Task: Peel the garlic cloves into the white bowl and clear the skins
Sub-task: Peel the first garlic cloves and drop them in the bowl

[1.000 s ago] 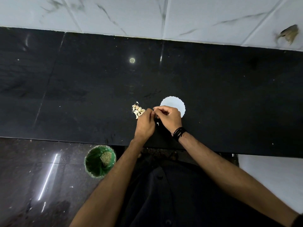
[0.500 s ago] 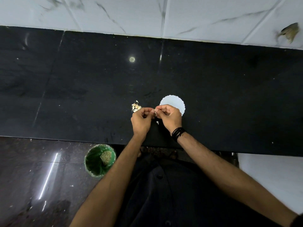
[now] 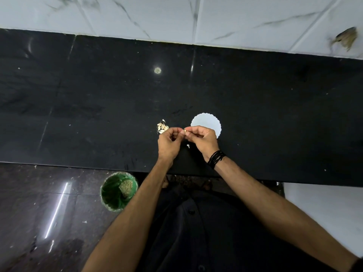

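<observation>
A small heap of unpeeled garlic cloves (image 3: 162, 126) lies on the black counter (image 3: 78, 107), just left of a white bowl (image 3: 206, 122) with a scalloped rim. In front of both, my two hands meet above the counter. My right hand (image 3: 202, 140) pinches a single garlic clove (image 3: 185, 130) at its fingertips. My left hand (image 3: 169, 142) has its fingers curled, the fingertips close beside the clove; whether they hold a skin is too small to tell. A white scrap of skin (image 3: 188, 146) lies on the counter between my wrists.
A green bin (image 3: 118, 190) with scraps inside stands on the dark floor below the counter's front edge, left of my left forearm. A pale marble-tiled wall (image 3: 176, 18) runs behind the counter. My right wrist wears black bands (image 3: 215, 159).
My hands have drawn slightly apart. The clove now shows at my right fingertips, and my left hand has shifted a little to the left, covering part of the heap.
</observation>
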The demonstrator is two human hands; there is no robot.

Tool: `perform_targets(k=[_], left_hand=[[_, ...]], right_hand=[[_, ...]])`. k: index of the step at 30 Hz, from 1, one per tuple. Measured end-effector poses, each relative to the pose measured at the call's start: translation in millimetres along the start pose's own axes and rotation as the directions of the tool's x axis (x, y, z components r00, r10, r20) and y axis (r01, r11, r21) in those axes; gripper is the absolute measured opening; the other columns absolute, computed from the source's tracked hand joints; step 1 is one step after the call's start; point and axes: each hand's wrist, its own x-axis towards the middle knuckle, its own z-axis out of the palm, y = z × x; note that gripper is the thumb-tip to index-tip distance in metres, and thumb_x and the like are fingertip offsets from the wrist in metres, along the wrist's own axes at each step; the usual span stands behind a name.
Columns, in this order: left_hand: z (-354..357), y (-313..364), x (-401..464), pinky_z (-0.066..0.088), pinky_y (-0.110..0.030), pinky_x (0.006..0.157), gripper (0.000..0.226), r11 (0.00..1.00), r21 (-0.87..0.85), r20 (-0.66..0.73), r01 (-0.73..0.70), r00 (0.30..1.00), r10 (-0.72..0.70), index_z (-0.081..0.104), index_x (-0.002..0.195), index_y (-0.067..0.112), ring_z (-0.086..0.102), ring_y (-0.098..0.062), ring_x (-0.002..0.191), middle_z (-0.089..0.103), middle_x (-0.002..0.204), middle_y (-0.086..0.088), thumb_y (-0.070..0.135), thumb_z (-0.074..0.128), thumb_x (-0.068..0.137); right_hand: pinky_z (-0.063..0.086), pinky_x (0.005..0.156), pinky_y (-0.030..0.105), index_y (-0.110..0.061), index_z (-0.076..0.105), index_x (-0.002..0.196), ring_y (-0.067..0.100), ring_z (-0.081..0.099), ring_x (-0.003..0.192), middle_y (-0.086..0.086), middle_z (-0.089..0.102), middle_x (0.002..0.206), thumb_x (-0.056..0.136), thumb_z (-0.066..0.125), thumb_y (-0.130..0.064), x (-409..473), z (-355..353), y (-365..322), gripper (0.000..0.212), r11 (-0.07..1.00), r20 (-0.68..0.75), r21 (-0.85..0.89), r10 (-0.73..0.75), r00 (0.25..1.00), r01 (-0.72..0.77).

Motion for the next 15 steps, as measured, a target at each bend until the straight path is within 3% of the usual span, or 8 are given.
perform_targets(k=[7, 15], left_hand=[[-0.5, 2.3, 3.0, 0.048, -0.015, 0.065, 0.008, 1.0, -0.003, 0.087, 0.024, 0.996, -0.024, 0.069, 0.1, 0.006, 0.065, -0.002, 0.067, 0.074, 0.083, -0.007, 0.011, 0.064, 0.098], [-2.4, 3.2, 6.3, 0.049, -0.018, 0.063, 0.012, 0.999, 0.0, 0.168, 0.053, 0.984, -0.052, 0.065, 0.1, 0.005, 0.061, -0.003, 0.067, 0.072, 0.086, -0.009, 0.013, 0.056, 0.102]], right_hand=[[0.06, 0.085, 0.031, -0.01, 0.075, 0.095, 0.02, 0.073, 0.085, 0.014, 0.076, 0.095, 0.087, 0.072, 0.002, 2.7, -1.3, 0.1, 0.014, 1.0, 0.01, -0.01, 0.006, 1.0, -0.006], [0.06, 0.084, 0.03, -0.007, 0.075, 0.097, 0.018, 0.073, 0.084, 0.013, 0.077, 0.095, 0.087, 0.072, 0.003, 4.8, -0.5, 0.7, 0.015, 0.999, 0.004, -0.046, 0.005, 1.0, -0.004]])
